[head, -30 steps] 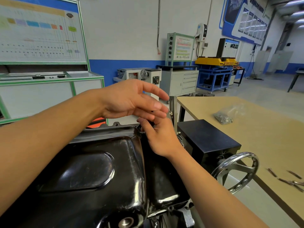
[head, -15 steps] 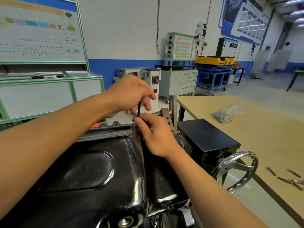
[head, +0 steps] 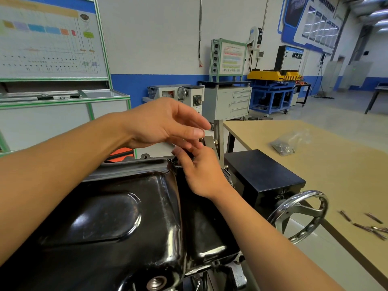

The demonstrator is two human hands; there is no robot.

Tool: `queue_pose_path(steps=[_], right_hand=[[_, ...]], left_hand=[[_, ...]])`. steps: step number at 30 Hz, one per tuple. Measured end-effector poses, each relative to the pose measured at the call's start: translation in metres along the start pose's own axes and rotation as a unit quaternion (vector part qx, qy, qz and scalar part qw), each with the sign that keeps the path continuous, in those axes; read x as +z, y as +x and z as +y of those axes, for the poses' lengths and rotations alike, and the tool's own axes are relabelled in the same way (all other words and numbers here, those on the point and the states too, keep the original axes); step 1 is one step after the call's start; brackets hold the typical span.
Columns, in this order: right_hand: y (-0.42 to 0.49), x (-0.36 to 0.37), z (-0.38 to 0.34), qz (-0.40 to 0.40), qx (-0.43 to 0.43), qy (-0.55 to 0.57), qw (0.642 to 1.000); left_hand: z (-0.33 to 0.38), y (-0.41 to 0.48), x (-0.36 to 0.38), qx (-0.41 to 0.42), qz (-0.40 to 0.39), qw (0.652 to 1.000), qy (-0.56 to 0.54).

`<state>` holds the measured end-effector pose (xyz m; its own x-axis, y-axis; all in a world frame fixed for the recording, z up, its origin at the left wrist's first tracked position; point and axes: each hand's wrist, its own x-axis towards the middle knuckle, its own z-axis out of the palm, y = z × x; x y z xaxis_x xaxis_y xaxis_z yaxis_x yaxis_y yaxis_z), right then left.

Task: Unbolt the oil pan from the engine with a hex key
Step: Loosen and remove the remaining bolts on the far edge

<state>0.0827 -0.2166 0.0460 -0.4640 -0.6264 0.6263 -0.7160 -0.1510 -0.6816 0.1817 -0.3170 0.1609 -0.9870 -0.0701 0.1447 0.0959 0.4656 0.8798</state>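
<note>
Where my left hand hangs: the left hand (head: 165, 124) hovers released, fingers straight and loosely spread, holding nothing, just above the right one. I judge it waits there so it can drop onto the tool for a turn.
Oil pan: the black oil pan (head: 105, 206) fills the lower left, belly up on the engine, which leaves its rim bolts reachable from above. A threaded drain hole (head: 156, 282) shows at the near edge.
Far corner of the pan: both hands meet here, over the rim (head: 134, 166). The bolt itself is hidden behind fingers.
Right hand: the right hand (head: 202, 173) reaches along the pan's right side, thumb and fingers curled in a pinch on a short dark piece that I take for the hex key (head: 187, 151). It is too blurred for me to say how it sits in the bolt.
Pan against hands: the pan lies under both forearms. The right hand is at its far right corner, and the left is clear of it, above.
Black box and handwheel: the black box (head: 262, 173) stands just beside the pan with the handwheel (head: 302, 215) in front, untouched. I judge both belong to the stand that carries the engine.
Worktop: the worktop (head: 336, 175) on the far right carries a clear bag (head: 287, 143) of small hardware and, nearer me, loose thin metal pieces (head: 369, 225), all well apart from the hands. Whether those are bolts from this pan I cannot tell.
</note>
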Motion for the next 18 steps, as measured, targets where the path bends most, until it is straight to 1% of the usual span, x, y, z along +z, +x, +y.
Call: queue_pose_path(steps=[2, 4, 5, 9, 11, 12, 14, 16, 18], right_hand=[[0.0, 0.001, 0.0, 0.002, 0.0, 0.008, 1.0], [0.0, 0.002, -0.002, -0.005, -0.006, 0.015, 1.0], [0.0, 0.003, -0.003, -0.009, -0.008, 0.022, 1.0], [0.0, 0.003, -0.006, -0.012, -0.016, 0.026, 0.999], [0.0, 0.003, -0.006, -0.015, -0.022, 0.021, 0.999], [0.0, 0.003, -0.006, -0.015, -0.023, 0.022, 0.999], [0.0, 0.003, -0.004, -0.005, -0.023, 0.023, 0.999], [-0.001, 0.001, -0.002, 0.008, -0.027, 0.018, 0.999], [-0.002, 0.0, -0.001, 0.016, -0.037, 0.014, 0.999]], left_hand=[[0.002, 0.003, 0.006, 0.036, 0.046, 0.993, 0.098], [0.002, 0.004, 0.011, 0.075, 0.101, 0.972, 0.199], [0.002, 0.004, 0.013, 0.085, 0.124, 0.963, 0.222], [0.003, 0.001, 0.014, 0.066, 0.169, 0.962, 0.203], [0.003, 0.004, 0.013, 0.026, 0.189, 0.967, 0.168], [0.004, 0.003, 0.013, 0.001, 0.19, 0.973, 0.133], [0.006, 0.001, 0.01, -0.041, 0.151, 0.987, 0.033], [0.007, -0.002, 0.006, -0.069, 0.071, 0.993, -0.061], [0.007, -0.005, 0.003, -0.072, -0.018, 0.992, -0.106]])
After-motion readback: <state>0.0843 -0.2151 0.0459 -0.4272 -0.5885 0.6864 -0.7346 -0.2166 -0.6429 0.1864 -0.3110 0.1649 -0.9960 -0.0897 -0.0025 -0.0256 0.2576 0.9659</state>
